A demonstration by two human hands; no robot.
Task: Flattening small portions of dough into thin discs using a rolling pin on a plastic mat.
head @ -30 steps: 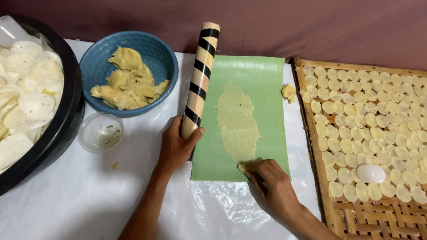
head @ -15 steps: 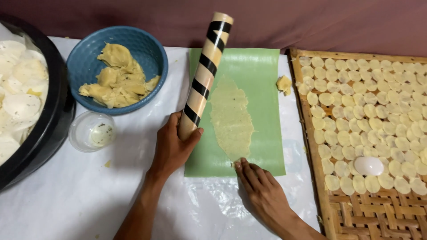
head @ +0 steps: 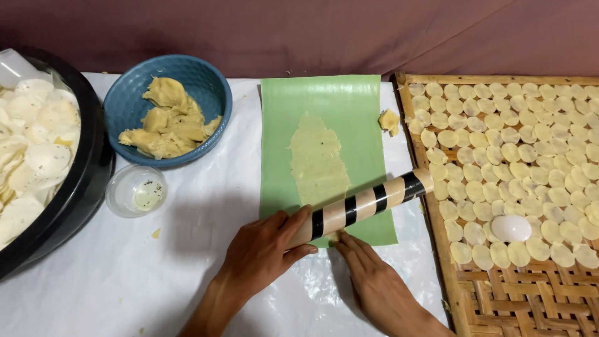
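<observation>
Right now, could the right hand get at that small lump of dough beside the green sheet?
Probably yes: the right hand is free, but the striped rolling pin lies across the path to the dough lump.

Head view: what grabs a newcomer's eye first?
The black-and-cream striped rolling pin, lying slantwise across the near end of the green sheet, with the left hand gripping its near end and the right hand pressing on the sheet's near edge. Under it lies a thin rolled strip of dough. At right, a woven bamboo tray holds rows of pale dough discs; at left, a blue bowl holds dough lumps.
</observation>
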